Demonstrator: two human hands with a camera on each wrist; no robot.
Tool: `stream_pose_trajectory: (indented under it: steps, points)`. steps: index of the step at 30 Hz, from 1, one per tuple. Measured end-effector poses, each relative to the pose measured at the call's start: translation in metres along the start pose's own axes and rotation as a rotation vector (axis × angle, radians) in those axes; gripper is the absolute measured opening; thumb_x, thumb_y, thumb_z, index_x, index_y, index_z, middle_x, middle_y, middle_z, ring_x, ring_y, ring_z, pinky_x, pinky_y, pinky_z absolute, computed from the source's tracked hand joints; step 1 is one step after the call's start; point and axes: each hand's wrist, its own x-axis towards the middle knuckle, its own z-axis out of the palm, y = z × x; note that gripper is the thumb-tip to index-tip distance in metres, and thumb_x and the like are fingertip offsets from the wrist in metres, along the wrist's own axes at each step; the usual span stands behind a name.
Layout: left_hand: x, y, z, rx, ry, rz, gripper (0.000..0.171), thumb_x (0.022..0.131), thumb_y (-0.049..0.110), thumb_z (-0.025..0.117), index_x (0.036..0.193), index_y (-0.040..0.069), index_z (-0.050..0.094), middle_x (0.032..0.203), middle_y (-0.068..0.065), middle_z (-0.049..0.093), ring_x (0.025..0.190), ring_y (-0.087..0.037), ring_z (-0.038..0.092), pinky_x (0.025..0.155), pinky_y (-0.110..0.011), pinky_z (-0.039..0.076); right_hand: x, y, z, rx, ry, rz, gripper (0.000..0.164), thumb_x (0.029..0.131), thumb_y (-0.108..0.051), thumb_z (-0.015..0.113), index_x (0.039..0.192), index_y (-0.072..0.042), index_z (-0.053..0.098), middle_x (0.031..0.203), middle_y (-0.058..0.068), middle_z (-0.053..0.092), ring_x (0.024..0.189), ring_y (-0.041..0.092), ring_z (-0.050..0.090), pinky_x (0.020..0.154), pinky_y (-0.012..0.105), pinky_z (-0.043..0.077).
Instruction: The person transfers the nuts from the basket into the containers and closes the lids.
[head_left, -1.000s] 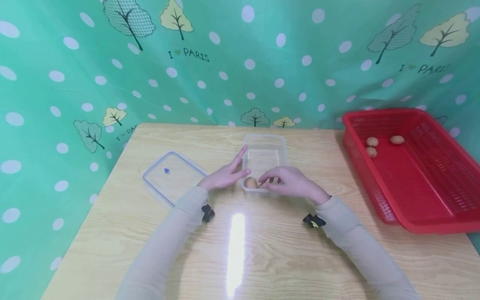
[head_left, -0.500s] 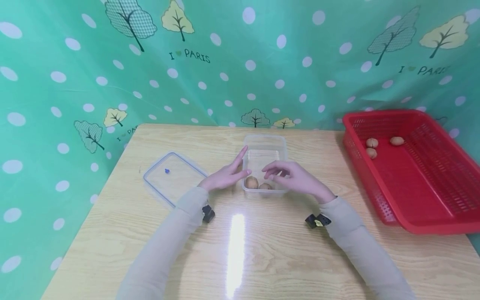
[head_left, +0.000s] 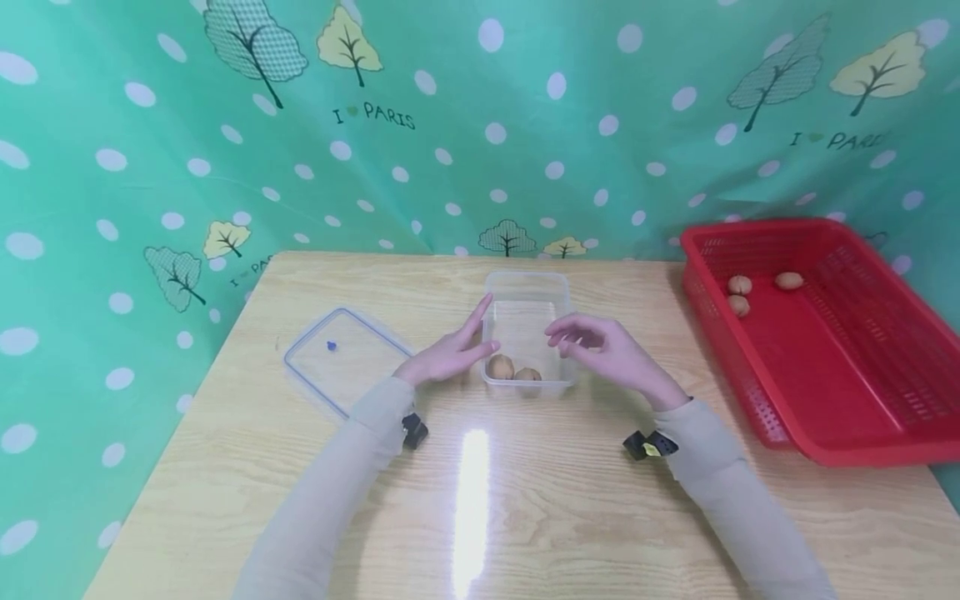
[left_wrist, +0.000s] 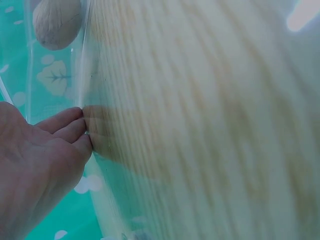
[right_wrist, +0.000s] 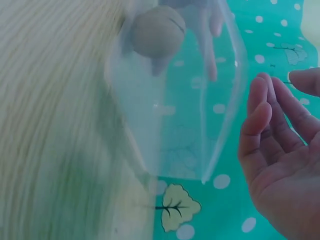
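A clear plastic food container (head_left: 525, 287) stands on the table with two walnuts lying at its near end, a left one (head_left: 500, 367) and a right one (head_left: 528, 375). My left hand (head_left: 448, 350) rests against the container's left side, fingers extended along the wall and thumb over the rim. In the left wrist view, the fingertips of the left hand (left_wrist: 47, 155) meet the clear wall, with a walnut (left_wrist: 57, 22) above. My right hand (head_left: 603, 350) hovers over the container's right rim, fingers loosely bent. Nothing is between the fingers of the right hand (right_wrist: 280, 145) in the right wrist view.
A clear lid (head_left: 348, 358) with a blue seal lies on the table left of the container, partly behind the left forearm. At the right stands a red plastic basket (head_left: 825, 375) with several walnuts (head_left: 739, 285) at its far left corner. A dotted green cloth (head_left: 450, 125) hangs behind.
My right hand has let go of the right walnut inside the container and has risen back toward the right rim. The left hand stays at the container's side.
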Motion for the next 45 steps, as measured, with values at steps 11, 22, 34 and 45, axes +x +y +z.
stream_pose_trajectory:
  steps: [11, 22, 34, 45]
  points:
    - [-0.004, -0.003, -0.001, 0.001, 0.001, -0.004, 0.081, 0.099, 0.051, 0.044, 0.153, 0.036, -0.015, 0.159, -0.010, 0.009, 0.138, -0.039, 0.028, 0.109, -0.057, 0.025, -0.018, -0.015, -0.032, -0.052, 0.106, -0.059, 0.027, 0.090, 0.007, 0.060, 0.116, 0.001, 0.064, 0.102, 0.013, 0.067, 0.082, 0.019, 0.063, 0.072, 0.023, 0.052]
    - [-0.005, -0.003, -0.002, 0.012, 0.004, -0.001, 0.081, 0.099, 0.052, 0.044, 0.153, 0.035, -0.014, 0.159, -0.008, 0.008, 0.138, -0.038, 0.028, 0.110, -0.055, 0.024, -0.035, -0.062, -0.073, -0.203, 0.205, -0.086, 0.031, 0.087, 0.010, 0.063, 0.117, 0.001, 0.064, 0.102, 0.007, 0.065, 0.082, 0.014, 0.062, 0.072, 0.017, 0.051]
    - [-0.004, -0.003, -0.002, 0.002, 0.005, 0.002, 0.080, 0.099, 0.052, 0.043, 0.153, 0.036, -0.014, 0.159, -0.011, 0.011, 0.138, -0.039, 0.028, 0.109, -0.058, 0.024, -0.038, -0.081, -0.108, -0.298, 0.235, -0.010, 0.031, 0.088, 0.005, 0.064, 0.119, -0.001, 0.063, 0.104, 0.005, 0.066, 0.088, 0.011, 0.063, 0.074, 0.012, 0.051]
    - [-0.002, -0.003, 0.000, -0.018, -0.007, 0.001, 0.080, 0.099, 0.051, 0.044, 0.152, 0.038, -0.016, 0.157, -0.017, 0.014, 0.137, -0.039, 0.029, 0.109, -0.058, 0.025, -0.047, -0.076, -0.130, -0.285, 0.249, 0.165, 0.036, 0.091, -0.010, 0.066, 0.127, -0.011, 0.061, 0.111, 0.004, 0.064, 0.095, 0.015, 0.060, 0.065, 0.019, 0.054]
